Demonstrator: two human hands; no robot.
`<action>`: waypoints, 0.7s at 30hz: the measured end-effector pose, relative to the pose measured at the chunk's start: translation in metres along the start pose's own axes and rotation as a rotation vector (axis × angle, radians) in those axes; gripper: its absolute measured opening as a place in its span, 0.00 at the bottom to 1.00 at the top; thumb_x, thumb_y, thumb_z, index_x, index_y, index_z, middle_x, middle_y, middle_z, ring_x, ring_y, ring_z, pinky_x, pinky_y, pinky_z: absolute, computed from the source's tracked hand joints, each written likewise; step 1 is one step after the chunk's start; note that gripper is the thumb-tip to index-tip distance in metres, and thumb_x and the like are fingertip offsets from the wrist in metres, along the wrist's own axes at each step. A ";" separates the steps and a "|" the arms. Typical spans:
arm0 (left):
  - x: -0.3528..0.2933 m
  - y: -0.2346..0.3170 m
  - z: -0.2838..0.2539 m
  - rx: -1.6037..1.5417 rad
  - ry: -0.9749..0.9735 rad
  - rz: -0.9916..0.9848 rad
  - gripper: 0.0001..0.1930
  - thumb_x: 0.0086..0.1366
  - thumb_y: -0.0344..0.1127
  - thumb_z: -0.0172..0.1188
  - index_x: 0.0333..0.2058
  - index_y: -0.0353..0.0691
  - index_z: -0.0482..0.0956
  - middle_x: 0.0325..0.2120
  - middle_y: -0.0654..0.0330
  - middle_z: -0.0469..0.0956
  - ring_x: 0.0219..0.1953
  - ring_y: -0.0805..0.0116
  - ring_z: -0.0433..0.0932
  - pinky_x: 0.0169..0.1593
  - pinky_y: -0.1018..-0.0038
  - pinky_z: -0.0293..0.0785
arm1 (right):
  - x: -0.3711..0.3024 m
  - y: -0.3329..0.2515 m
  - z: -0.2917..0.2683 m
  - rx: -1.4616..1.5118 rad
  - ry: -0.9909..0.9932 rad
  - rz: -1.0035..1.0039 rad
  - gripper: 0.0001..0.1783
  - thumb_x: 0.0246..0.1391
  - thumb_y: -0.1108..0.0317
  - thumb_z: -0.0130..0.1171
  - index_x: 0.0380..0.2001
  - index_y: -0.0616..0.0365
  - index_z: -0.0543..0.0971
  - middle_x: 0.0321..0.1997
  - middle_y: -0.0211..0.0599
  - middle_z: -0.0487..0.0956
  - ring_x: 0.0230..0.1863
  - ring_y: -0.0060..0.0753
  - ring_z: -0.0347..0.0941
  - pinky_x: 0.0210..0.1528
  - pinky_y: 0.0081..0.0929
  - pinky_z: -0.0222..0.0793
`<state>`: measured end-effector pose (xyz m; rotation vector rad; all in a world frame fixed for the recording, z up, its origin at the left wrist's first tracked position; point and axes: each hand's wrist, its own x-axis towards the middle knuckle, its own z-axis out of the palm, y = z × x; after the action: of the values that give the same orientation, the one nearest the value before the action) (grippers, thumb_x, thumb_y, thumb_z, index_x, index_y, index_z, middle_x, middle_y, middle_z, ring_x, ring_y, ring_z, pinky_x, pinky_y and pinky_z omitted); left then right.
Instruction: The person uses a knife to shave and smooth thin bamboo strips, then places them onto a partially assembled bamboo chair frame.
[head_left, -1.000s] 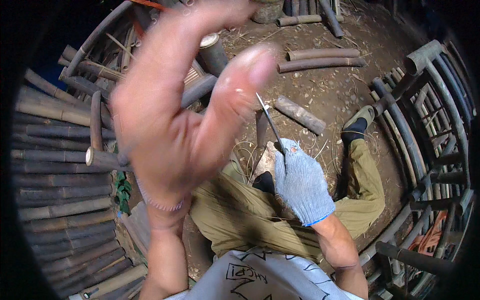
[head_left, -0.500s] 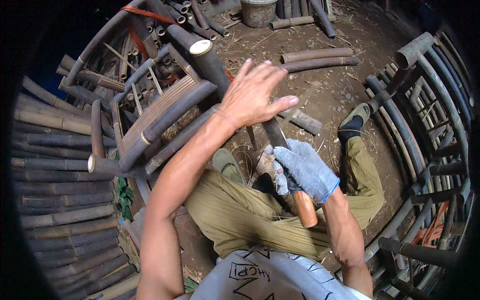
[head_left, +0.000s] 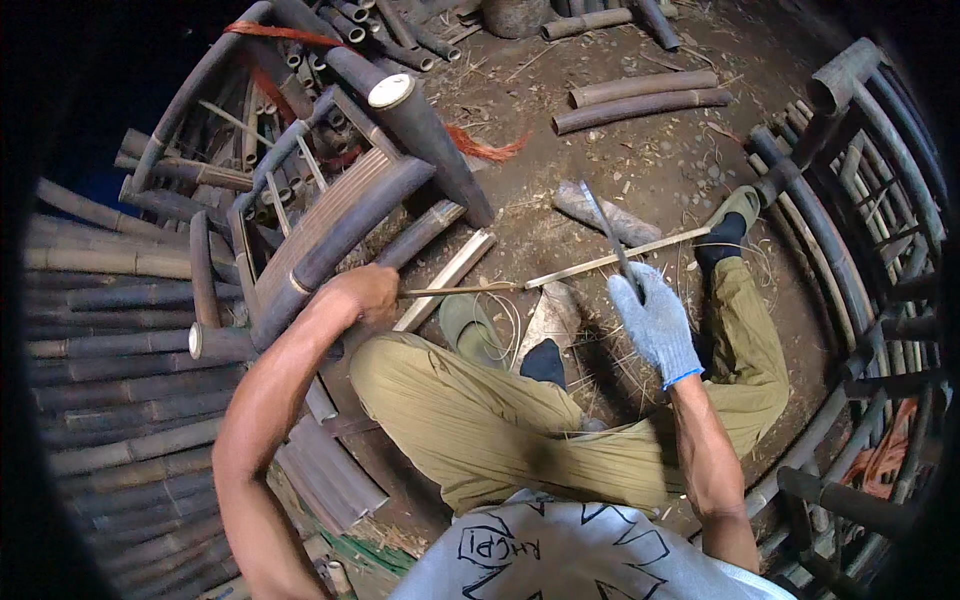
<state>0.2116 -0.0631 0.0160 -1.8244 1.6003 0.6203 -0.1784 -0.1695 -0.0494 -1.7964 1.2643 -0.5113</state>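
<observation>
My left hand (head_left: pixel 362 293), bare, is closed round one end of a thin bamboo strip (head_left: pixel 460 290). The strip reaches rightward across my front; a paler length (head_left: pixel 620 258) continues its line at a slight angle toward my right foot, and I cannot tell whether both are one piece. My right hand (head_left: pixel 657 325), in a grey-blue knitted glove, grips a knife (head_left: pixel 606 225). Its long blade points up and away, passing across the pale length, while the glove hides the handle. Below the strip lies a pale block (head_left: pixel 553 318), beside my foot.
At left stands a dark bamboo chair frame (head_left: pixel 350 235) near stacked bamboo poles (head_left: pixel 130 350). A pale split bamboo piece (head_left: pixel 450 275) lies by my left sandal (head_left: pixel 470 330). Cut bamboo lengths (head_left: pixel 645 100) rest on the dirt floor ahead. Another bamboo frame (head_left: pixel 830 250) stands at right.
My left hand has swung from above the knife down to the left and now holds a bamboo strip. My right hand has moved right, and the knife's wooden handle no longer shows.
</observation>
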 end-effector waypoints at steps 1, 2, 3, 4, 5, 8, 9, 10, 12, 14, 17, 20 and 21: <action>-0.015 -0.001 -0.006 -0.075 0.030 -0.039 0.12 0.60 0.37 0.61 0.32 0.31 0.82 0.23 0.42 0.80 0.31 0.50 0.84 0.36 0.56 0.78 | -0.002 -0.008 0.001 -0.056 -0.024 0.023 0.23 0.60 0.57 0.58 0.53 0.58 0.74 0.50 0.54 0.78 0.52 0.59 0.75 0.52 0.47 0.70; -0.027 -0.003 -0.009 -0.151 0.065 -0.069 0.13 0.63 0.38 0.60 0.33 0.31 0.82 0.23 0.43 0.80 0.30 0.51 0.84 0.36 0.56 0.78 | -0.004 -0.006 0.002 -0.058 0.005 -0.067 0.23 0.60 0.55 0.58 0.53 0.57 0.75 0.52 0.53 0.77 0.53 0.57 0.75 0.52 0.47 0.70; -0.043 -0.003 -0.013 -0.227 0.101 -0.105 0.14 0.66 0.40 0.60 0.34 0.31 0.81 0.22 0.43 0.80 0.29 0.52 0.84 0.36 0.56 0.78 | -0.003 -0.003 0.004 -0.089 0.066 -0.174 0.23 0.60 0.54 0.58 0.53 0.57 0.75 0.52 0.53 0.78 0.53 0.57 0.75 0.52 0.46 0.70; -0.057 0.008 -0.021 -0.399 0.211 -0.046 0.14 0.67 0.37 0.58 0.35 0.28 0.81 0.25 0.42 0.81 0.30 0.50 0.84 0.36 0.59 0.79 | 0.001 0.005 0.006 -0.126 0.134 -0.280 0.23 0.60 0.53 0.58 0.52 0.56 0.75 0.52 0.52 0.78 0.52 0.57 0.75 0.52 0.46 0.71; -0.067 0.024 -0.022 -0.569 0.317 0.012 0.14 0.68 0.35 0.56 0.36 0.25 0.80 0.28 0.41 0.82 0.31 0.48 0.84 0.36 0.61 0.81 | 0.004 0.010 0.009 -0.160 0.200 -0.385 0.24 0.60 0.52 0.58 0.52 0.56 0.76 0.52 0.51 0.78 0.52 0.56 0.75 0.52 0.46 0.71; -0.077 0.079 0.013 -1.512 0.304 0.072 0.14 0.75 0.37 0.52 0.46 0.32 0.78 0.28 0.60 0.80 0.27 0.73 0.80 0.29 0.73 0.79 | 0.006 -0.018 0.011 -0.146 0.162 -0.355 0.24 0.58 0.52 0.61 0.51 0.57 0.75 0.48 0.51 0.79 0.49 0.56 0.77 0.49 0.43 0.72; -0.073 0.104 0.023 -1.655 0.383 0.117 0.14 0.75 0.37 0.51 0.47 0.32 0.78 0.28 0.62 0.79 0.26 0.76 0.78 0.29 0.77 0.78 | 0.006 -0.029 0.012 -0.151 0.107 -0.317 0.25 0.57 0.53 0.62 0.51 0.58 0.75 0.48 0.52 0.79 0.49 0.56 0.77 0.49 0.43 0.73; -0.067 0.125 0.032 -1.704 0.404 0.133 0.13 0.74 0.36 0.52 0.48 0.32 0.78 0.28 0.63 0.77 0.25 0.76 0.77 0.28 0.77 0.77 | 0.009 -0.031 0.017 -0.109 0.207 -0.383 0.23 0.57 0.46 0.60 0.41 0.55 0.78 0.39 0.48 0.80 0.41 0.55 0.78 0.42 0.45 0.74; -0.056 0.158 0.041 -1.751 0.470 0.129 0.13 0.74 0.36 0.54 0.48 0.33 0.78 0.26 0.65 0.75 0.22 0.78 0.74 0.25 0.79 0.74 | 0.006 -0.038 0.021 -0.158 0.145 -0.390 0.24 0.56 0.44 0.61 0.37 0.55 0.79 0.35 0.47 0.81 0.37 0.56 0.79 0.38 0.45 0.74; -0.054 0.183 0.033 -1.780 0.526 0.048 0.10 0.73 0.34 0.55 0.43 0.32 0.80 0.26 0.64 0.73 0.22 0.77 0.72 0.26 0.78 0.71 | 0.001 -0.043 0.023 -0.193 0.116 -0.419 0.26 0.53 0.39 0.62 0.32 0.54 0.80 0.30 0.46 0.81 0.31 0.55 0.79 0.33 0.46 0.74; -0.037 0.189 0.045 -1.494 0.752 0.082 0.09 0.71 0.32 0.56 0.41 0.30 0.78 0.25 0.59 0.72 0.28 0.72 0.72 0.33 0.74 0.70 | -0.016 -0.040 0.026 -0.334 -0.023 -0.442 0.27 0.52 0.39 0.62 0.33 0.54 0.80 0.30 0.47 0.81 0.31 0.54 0.79 0.33 0.45 0.74; -0.036 0.197 0.045 -1.388 0.811 0.100 0.08 0.70 0.30 0.55 0.38 0.29 0.76 0.27 0.54 0.74 0.31 0.67 0.70 0.38 0.70 0.69 | -0.022 -0.032 0.032 -0.295 0.021 -0.457 0.28 0.52 0.38 0.62 0.33 0.55 0.80 0.28 0.48 0.80 0.30 0.54 0.79 0.32 0.45 0.74; -0.038 0.200 0.044 -1.328 0.832 0.111 0.08 0.70 0.30 0.55 0.38 0.29 0.76 0.27 0.53 0.74 0.31 0.66 0.70 0.38 0.70 0.69 | -0.022 -0.028 0.036 -0.291 0.033 -0.445 0.28 0.52 0.38 0.62 0.33 0.55 0.80 0.28 0.48 0.80 0.30 0.54 0.79 0.32 0.45 0.75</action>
<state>0.0113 -0.0187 -0.0175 -3.2821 1.9672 1.2761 -0.1458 -0.1315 -0.0430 -2.3431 0.9955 -0.6260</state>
